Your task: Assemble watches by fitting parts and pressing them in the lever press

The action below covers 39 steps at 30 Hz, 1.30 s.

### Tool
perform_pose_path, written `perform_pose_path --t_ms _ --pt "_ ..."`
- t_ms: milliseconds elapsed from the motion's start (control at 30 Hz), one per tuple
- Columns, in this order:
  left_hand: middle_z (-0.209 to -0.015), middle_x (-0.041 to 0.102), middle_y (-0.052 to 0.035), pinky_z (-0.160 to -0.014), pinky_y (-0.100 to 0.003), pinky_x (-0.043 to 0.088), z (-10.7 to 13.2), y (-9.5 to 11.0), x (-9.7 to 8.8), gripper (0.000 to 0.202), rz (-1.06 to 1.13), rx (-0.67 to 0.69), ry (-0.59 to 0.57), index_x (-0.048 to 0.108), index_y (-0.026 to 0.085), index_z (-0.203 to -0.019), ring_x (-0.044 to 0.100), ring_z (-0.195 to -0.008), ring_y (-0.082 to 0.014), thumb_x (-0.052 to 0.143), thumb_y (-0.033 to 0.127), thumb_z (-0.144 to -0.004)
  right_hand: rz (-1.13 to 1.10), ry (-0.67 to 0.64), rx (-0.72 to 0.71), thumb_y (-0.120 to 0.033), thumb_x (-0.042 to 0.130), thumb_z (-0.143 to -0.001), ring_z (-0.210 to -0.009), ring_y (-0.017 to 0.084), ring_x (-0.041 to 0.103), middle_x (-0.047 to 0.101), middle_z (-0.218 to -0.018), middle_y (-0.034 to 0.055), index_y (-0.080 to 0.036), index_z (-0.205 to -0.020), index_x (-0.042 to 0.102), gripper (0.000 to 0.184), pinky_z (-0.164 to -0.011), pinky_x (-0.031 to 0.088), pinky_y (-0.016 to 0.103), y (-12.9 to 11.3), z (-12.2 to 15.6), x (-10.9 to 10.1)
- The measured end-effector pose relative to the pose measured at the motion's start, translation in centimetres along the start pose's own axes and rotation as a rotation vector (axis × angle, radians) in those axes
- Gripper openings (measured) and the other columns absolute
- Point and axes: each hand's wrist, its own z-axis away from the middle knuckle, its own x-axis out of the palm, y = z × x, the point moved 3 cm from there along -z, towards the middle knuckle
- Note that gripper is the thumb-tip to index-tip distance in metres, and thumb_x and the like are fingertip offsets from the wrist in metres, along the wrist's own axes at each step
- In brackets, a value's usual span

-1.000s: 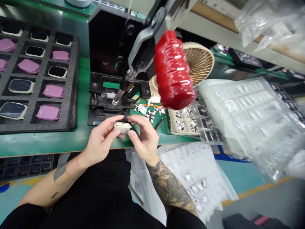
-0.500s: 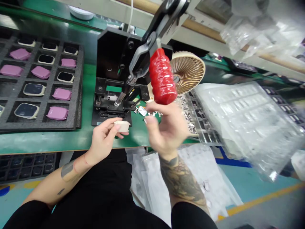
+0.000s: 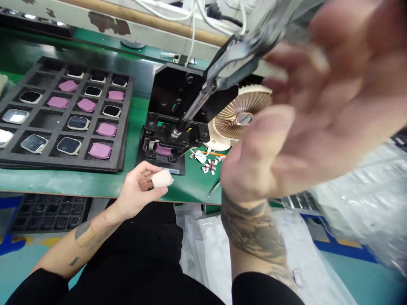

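My left hand is closed on a small beige watch case, held just above the front edge of the green bench. My right hand is raised close to the camera and blurred. Its fingers curl where the metal lever of the black hand press ends, and they hide the handle. A purple part sits in the press fixture, under the ram.
A black foam tray on the left holds watch cases and purple parts in its cells. A beige fan stands behind the press. Small scraps lie beside it. Clear blister trays are on the right, and another tray sits under the bench.
My right hand let go of the beige case and rose to the lever's handle, now close to the camera. The left hand kept the case. The view tilted upward.
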Motion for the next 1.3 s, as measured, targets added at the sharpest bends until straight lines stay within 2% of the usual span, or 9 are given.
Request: perform_pose_path --t_ms 67,133,267,433,633,833,1100,1200,1300 --pt "-0.111 0.085 -0.0098 -0.085 -0.027 0.066 0.7 1.0 -0.6 0.033 -0.2 0.083 -0.024 0.08 0.019 -0.12 0.083 -0.099 -0.02 0.096 0.023 -0.091 0.0 0.144 -0.009 -0.031 0.059 -0.114 -0.121 0.028 0.081 0.078 -0.128 0.008 -0.024 -0.144 0.073 0.033 -0.107 0.07 0.047 -1.0 3.7 -0.4" --pt "-0.113 0.084 -0.0095 -0.083 -0.027 0.065 1.3 1.8 -1.3 0.03 -0.44 0.19 -0.024 0.083 0.021 -0.124 0.08 -0.099 -0.0202 0.091 0.023 -0.095 -0.038 -0.081 0.055 -0.014 0.066 -0.105 -0.104 0.024 0.082 0.082 -0.115 0.0052 -0.025 -0.138 0.075 0.035 -0.1 0.072 0.045 -1.2 7.8 1.0" --pt "-0.11 0.082 -0.0082 -0.077 -0.03 0.064 1.5 2.7 -1.7 0.032 -0.676 0.36 0.012 0.083 0.022 -0.126 0.077 -0.092 -0.0204 0.089 0.021 -0.094 -0.035 -0.475 0.244 -0.016 0.056 -0.111 -0.145 0.035 0.07 0.073 -0.151 0.0161 -0.022 -0.155 0.065 0.046 -0.128 0.059 0.065 1.0 13.1 5.7" --pt "-0.122 0.08 -0.0098 -0.08 -0.029 0.065 1.4 4.1 -0.9 0.036 -0.856 0.472 -0.039 0.077 0.022 -0.134 0.078 -0.094 -0.0193 0.085 0.02 -0.099 -0.098 -0.57 0.372 -0.015 0.056 -0.109 -0.136 0.036 0.072 0.078 -0.132 0.0143 -0.028 -0.144 0.07 0.039 -0.13 0.055 0.069 4.2 12.6 9.3" --pt "-0.134 0.077 -0.0163 -0.077 -0.031 0.065 0.5 4.5 -0.4 0.04 -1.385 0.578 0.041 0.068 0.018 -0.151 0.083 -0.111 -0.0276 0.069 0.024 -0.112 -0.122 -0.459 0.377 -0.018 0.05 -0.115 -0.145 0.031 0.067 0.068 -0.153 0.015 -0.029 -0.167 0.055 0.053 -0.124 0.063 0.055 2.0 13.5 4.9" --pt "-0.125 0.081 -0.0177 -0.059 -0.033 0.055 -6.2 2.9 1.7 0.036 -1.74 0.247 -0.142 0.08 0.02 -0.14 0.085 -0.08 -0.0286 0.057 0.016 -0.112 -0.015 -0.324 0.326 -0.013 0.058 -0.11 -0.144 0.032 0.07 0.071 -0.153 0.0135 -0.034 -0.173 0.053 0.066 -0.118 0.066 0.057 1.2 14.5 0.4" --pt "-0.159 0.072 -0.0198 -0.078 -0.037 0.069 -3.3 3.7 2.5 0.052 -1.216 0.284 -0.227 0.063 0.016 -0.159 0.087 -0.106 -0.0301 0.071 0.023 -0.107 0.152 -0.285 0.047 -0.01 0.068 -0.102 -0.135 0.038 0.077 0.076 -0.15 0.0142 -0.033 -0.175 0.052 0.078 -0.109 0.072 0.058 1.8 14.1 0.2" --pt "-0.12 0.087 -0.0106 -0.074 -0.03 0.069 -0.3 4.0 2.4 0.052 -0.592 0.28 -0.088 0.065 0.017 -0.152 0.085 -0.087 -0.0217 0.079 0.041 -0.107 0.064 -0.353 -0.162 -0.009 0.077 -0.097 -0.137 0.04 0.077 0.075 -0.153 0.0144 -0.03 -0.176 0.05 0.086 -0.107 0.073 0.057 0.5 12.7 1.1" --pt "-0.099 0.085 -0.0062 -0.071 -0.029 0.067 1.3 5.5 0.4 0.024 -0.445 0.326 0.098 0.076 0.018 -0.13 0.08 -0.076 -0.0178 0.071 0.034 -0.112 -0.056 -0.461 -0.158 -0.013 0.086 -0.093 -0.135 0.037 0.077 0.078 -0.149 0.0084 -0.04 -0.168 0.061 0.083 -0.107 0.073 0.055 -0.3 9.9 2.1"
